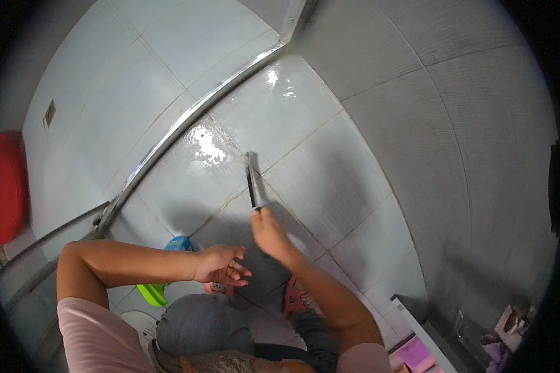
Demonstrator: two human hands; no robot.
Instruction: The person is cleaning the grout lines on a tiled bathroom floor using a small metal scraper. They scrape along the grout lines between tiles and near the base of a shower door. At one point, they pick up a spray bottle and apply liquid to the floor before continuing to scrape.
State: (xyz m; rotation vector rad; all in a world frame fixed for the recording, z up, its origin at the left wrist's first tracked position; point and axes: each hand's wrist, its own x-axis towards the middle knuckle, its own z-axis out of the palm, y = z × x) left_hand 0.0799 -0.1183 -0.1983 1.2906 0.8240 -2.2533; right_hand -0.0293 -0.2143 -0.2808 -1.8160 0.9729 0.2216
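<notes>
My right hand is closed round the near end of a narrow, dark brush-like tool. The tool's far end reaches the wet floor tiles close to a grout joint; its exact kind is blurred. My left hand hangs in front of my knees, fingers apart and loosely bent, with nothing visible in it. Beyond my left forearm a blue object shows in part. On the near side of that forearm, a bright green object is partly covered.
A metal rail crosses the floor diagonally. At the far left stands a red round container, with a small drain nearby. Grey wall tiles rise on the right. A purple box sits at lower right. Pink slippers are on my feet.
</notes>
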